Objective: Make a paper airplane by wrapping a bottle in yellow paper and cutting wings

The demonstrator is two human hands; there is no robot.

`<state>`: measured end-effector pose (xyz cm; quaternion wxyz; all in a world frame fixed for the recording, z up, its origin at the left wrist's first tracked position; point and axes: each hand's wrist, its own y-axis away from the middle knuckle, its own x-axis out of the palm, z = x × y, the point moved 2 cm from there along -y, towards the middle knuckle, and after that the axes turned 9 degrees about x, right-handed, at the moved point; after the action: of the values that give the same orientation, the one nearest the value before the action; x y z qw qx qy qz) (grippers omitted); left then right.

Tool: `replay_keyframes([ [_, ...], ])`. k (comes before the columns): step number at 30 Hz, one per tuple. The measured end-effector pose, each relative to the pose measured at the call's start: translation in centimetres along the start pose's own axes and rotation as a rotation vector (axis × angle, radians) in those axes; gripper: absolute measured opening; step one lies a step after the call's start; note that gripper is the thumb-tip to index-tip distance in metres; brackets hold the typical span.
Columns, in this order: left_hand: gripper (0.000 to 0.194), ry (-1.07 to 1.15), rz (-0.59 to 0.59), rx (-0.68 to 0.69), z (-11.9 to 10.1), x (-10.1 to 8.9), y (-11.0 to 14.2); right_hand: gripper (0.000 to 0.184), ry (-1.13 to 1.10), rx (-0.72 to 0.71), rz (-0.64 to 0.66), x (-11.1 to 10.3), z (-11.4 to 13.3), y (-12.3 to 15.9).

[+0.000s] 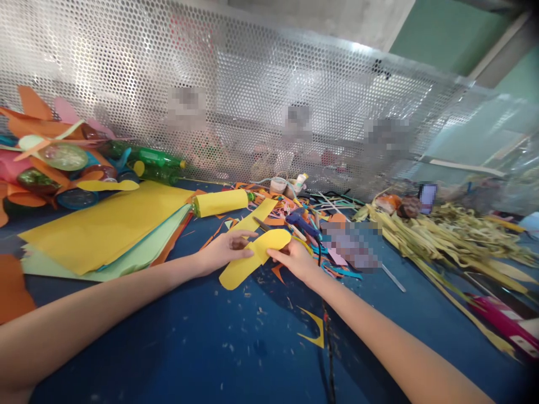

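A long yellow paper cutout (248, 264) with rounded ends is held above the blue table, with a notch or fold at its middle. My left hand (225, 248) pinches it from the left, thumb lying on top. At the upper right end, my right hand (297, 259) grips it between thumb and fingers. Just behind lies a yellow paper strip (264, 212), and a dark blade-like tip (261, 224) shows beside it, partly hidden. A green bottle wrapped in yellow paper (221, 203) lies beyond my left hand. A blue glue gun (304, 223) rests beyond my right hand.
Stacked coloured paper sheets (105, 224) lie left, below bottles decorated with paper shapes (63, 157). Paper scraps (337, 269) and dried husk strips (404, 241) spread to the right. A yellow offcut (314, 328) and black cable (329, 353) are in front. A perforated sheet (252, 84) stands behind.
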<state>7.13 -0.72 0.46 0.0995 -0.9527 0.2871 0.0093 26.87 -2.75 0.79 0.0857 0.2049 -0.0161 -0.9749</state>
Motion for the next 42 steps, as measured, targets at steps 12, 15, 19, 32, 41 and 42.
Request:
replay_keyframes([
  [12,0.032,0.028,-0.012,0.02,0.3,0.0,-0.1,0.037,-0.067,-0.004,0.084,0.2,-0.3,-0.1],
  [15,0.03,0.048,-0.013,0.014,0.3,0.0,0.0,0.035,-0.028,-0.005,0.081,0.1,-0.2,-0.1],
  [19,0.024,0.071,0.008,0.032,0.2,0.1,0.0,0.03,-0.02,0.044,-0.01,0.0,0.0,-0.1],
  [32,0.029,0.25,-0.046,0.004,0.6,0.0,-0.1,0.031,-0.121,0.091,-0.096,-0.4,-1.1,-0.4],
  [41,0.024,0.108,-0.046,0.044,0.3,-0.2,-0.1,0.031,-0.16,0.106,-0.145,-0.2,-0.7,-0.4],
  [42,0.023,0.064,-0.042,0.041,0.3,-0.2,-0.1,0.031,-0.157,0.098,-0.133,-0.2,-0.6,-0.4],
])
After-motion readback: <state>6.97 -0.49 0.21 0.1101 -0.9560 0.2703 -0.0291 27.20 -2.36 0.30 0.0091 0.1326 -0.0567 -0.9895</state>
